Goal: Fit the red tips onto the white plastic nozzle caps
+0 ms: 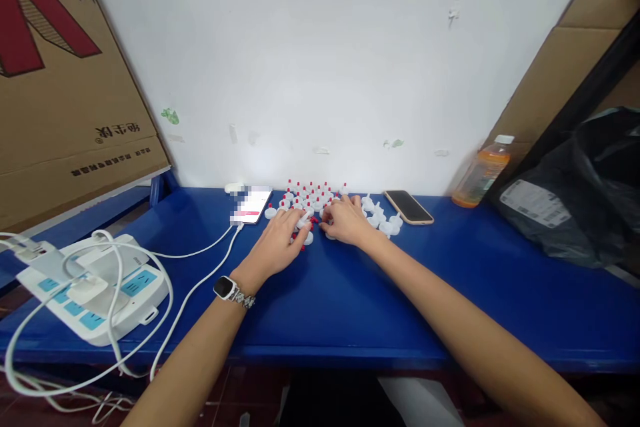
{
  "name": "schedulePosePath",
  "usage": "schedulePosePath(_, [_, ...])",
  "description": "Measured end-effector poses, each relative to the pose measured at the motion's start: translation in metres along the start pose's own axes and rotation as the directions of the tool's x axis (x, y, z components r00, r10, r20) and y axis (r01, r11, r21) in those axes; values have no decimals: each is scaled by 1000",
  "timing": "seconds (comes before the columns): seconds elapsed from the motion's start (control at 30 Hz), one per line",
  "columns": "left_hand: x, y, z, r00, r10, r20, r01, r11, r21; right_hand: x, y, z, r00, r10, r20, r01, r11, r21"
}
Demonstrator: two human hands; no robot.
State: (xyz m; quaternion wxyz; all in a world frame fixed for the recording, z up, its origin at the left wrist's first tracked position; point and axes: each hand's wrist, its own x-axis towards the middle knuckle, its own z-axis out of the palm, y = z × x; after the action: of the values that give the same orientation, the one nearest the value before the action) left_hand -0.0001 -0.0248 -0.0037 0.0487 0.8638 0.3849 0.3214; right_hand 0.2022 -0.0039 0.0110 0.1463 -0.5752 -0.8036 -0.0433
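On the blue table [350, 293] near the wall lies a cluster of small white caps with red tips [310, 195], several of them standing upright. My left hand [280, 240], with a watch on the wrist, rests palm down at the cluster's near edge, its fingertips pinched on a white cap [303, 221]. My right hand [345, 220] sits just right of it, fingers curled over a small piece I cannot make out. Plain white caps [383, 220] lie in a loose group right of my right hand.
A white phone [250, 205] on a charging cable lies left of the caps, a dark phone [409, 207] to the right. A white power strip [95, 287] with cables sits at the left. An orange drink bottle [483, 180], a black bag [575, 200] and cardboard boxes [65, 80] stand around.
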Motion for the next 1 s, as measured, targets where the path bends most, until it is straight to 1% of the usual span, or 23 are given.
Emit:
schedulePosePath(0.2, [0,0,1,1000,-10,-2,10,1000,-1,-8,3,-2,1000,7,-1,-7,1000,3])
schedulePosePath(0.33, [0,1,1,1000,-21,10,21,1000,-10,-9,-1,-1,999,34,-6,-34,999,-22])
schedulePosePath(0.43, [1,3,1,1000,-7,0,7,1000,-11,-9,-6,0,998,57,3,-57,998,-22])
schedulePosePath(0.53, [1,5,0,1000,3,5,-3,1000,-8,-9,-9,1,998,69,-7,-69,998,0])
schedulePosePath(0.67, [0,5,-1,1000,-19,18,19,1000,-3,-12,-4,-1,996,78,-38,-76,995,70])
schedulePosePath(0.8, [0,4,-1,1000,-10,-6,10,1000,-3,-13,0,-4,992,60,-109,-50,994,94])
schedulePosePath(0.87, [0,3,-1,1000,-5,-8,5,1000,-1,-11,-2,-3,995,29,-100,-23,997,67])
schedulePosePath(1.0, [1,-1,-2,999,-36,9,36,999,22,-2,-12,4,998,-33,-44,34,999,8])
